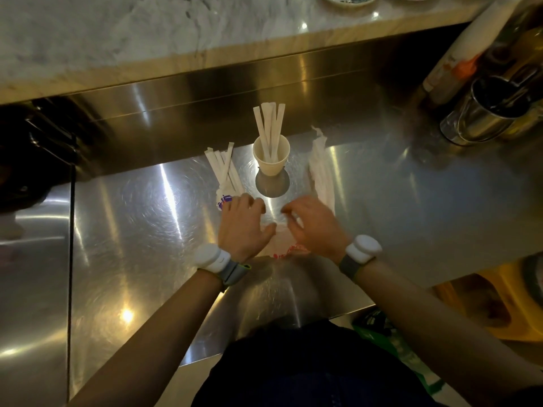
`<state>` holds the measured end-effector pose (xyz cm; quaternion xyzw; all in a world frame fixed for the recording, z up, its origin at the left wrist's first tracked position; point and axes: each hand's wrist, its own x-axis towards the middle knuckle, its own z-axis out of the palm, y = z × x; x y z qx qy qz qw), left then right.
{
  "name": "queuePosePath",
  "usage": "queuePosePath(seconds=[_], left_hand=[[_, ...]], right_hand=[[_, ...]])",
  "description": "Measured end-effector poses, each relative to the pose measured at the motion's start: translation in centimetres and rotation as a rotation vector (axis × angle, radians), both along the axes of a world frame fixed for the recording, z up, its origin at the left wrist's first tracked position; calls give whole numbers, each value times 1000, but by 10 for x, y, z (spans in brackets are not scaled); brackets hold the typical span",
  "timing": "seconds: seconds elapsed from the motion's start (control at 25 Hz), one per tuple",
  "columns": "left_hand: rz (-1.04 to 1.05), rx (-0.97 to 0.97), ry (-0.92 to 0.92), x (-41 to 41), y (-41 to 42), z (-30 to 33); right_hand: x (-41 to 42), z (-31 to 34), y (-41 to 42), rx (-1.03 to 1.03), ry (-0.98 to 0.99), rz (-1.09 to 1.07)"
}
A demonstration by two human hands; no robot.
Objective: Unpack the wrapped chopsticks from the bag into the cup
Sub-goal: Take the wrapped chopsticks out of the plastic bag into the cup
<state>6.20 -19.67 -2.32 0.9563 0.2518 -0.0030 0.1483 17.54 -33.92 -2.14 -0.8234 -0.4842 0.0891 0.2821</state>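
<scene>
The wrapped chopsticks (224, 168) lie on the surface (132, 230) just past the left hand (242, 223), pointing away beside the cup (271, 157), while both hands, the right hand (313, 223) too, look empty with fingers loosely curled.

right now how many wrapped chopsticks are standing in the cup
About 5 wrapped chopsticks stand upright in the cup, fanned toward the back. They overlap, so one more may be hidden. Others lie loose in a pile left of the cup.
</scene>
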Motion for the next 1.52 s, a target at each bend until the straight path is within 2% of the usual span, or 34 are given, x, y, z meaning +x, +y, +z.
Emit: queuePosePath(seconds=[0.08, 0.12, 0.32, 0.48, 0.6, 0.68, 0.84, 0.96, 1.04, 1.16, 1.28, 1.4, 1.52], left_hand=[[-30, 69, 161, 8, -7, -20], [-15, 107, 211, 11, -12, -28], [2, 113, 219, 7, -10, -51], [134, 162, 116, -5, -13, -56], [302, -10, 196, -6, -13, -62], [317, -32, 188, -10, -9, -63], [186, -44, 75, -20, -14, -43], [254, 41, 59, -30, -26, -27], [268, 38, 110, -36, -38, -21], [247, -151, 229, -38, -51, -22], [130, -310, 199, -42, -51, -27], [-16, -244, 226, -53, -45, -33], [-37, -131, 242, -60, -41, -38]], right_hand=[[-8, -10, 9, -333, 53, 147], [-8, -15, 11, -417, 19, 179], [5, -20, -5, -572, -173, 163], [18, -20, -19, -612, -104, 17], [23, -25, -29, -648, 93, -35], [22, -28, -32, -688, 157, -12], [17, -27, -29, -706, -4, 29], [8, -24, -20, -464, -193, 55], [-2, -24, -13, -344, -165, 145], [-15, -35, 0, -432, -100, 299], [-20, -47, 5, -516, -127, 401], [-19, -53, 5, -526, -103, 411], [-19, -56, 6, -566, -124, 413]])
